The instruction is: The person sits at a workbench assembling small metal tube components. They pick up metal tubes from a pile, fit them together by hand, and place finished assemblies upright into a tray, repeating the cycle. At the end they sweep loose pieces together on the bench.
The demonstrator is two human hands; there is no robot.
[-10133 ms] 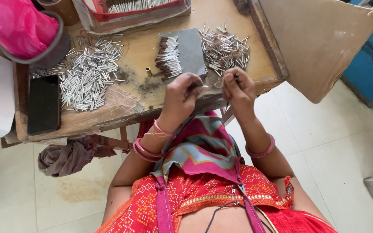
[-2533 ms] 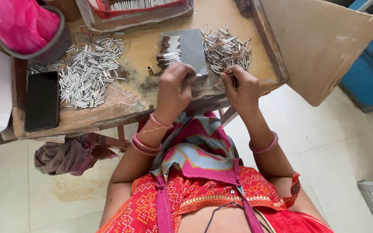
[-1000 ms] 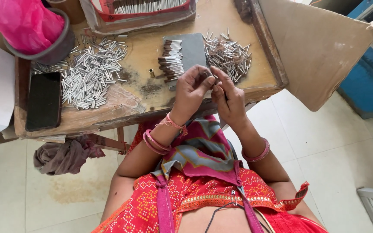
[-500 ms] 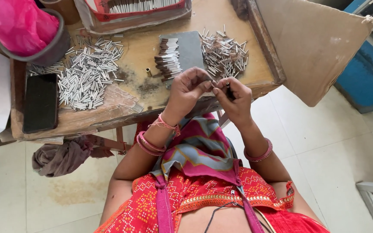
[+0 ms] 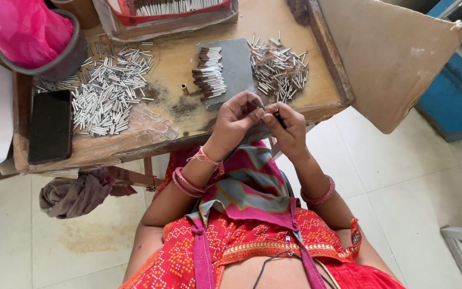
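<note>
Just over the near edge of the wooden table point(image 5: 135, 144), the left hand point(image 5: 237, 115) and right hand point(image 5: 287, 126) meet fingertip to fingertip, both pinched shut on a small dark stick point(image 5: 277, 116). Behind them, near the middle, a grey slab point(image 5: 239, 67) carries a stack of brown sticks point(image 5: 208, 74) and a heap of silver tubes point(image 5: 279, 67). A black phone point(image 5: 50, 126) lies toward the left edge.

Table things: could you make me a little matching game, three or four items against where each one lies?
Things:
1. phone
2. pink bag
3. dark sticks
4. brass tube

Places:
a. in the round bin, far left corner
b. stacked on the grey slab
c. flat at the table's left end
d. alone on bare wood, left of the slab

Pairs: 1-c, 2-a, 3-b, 4-d
</note>
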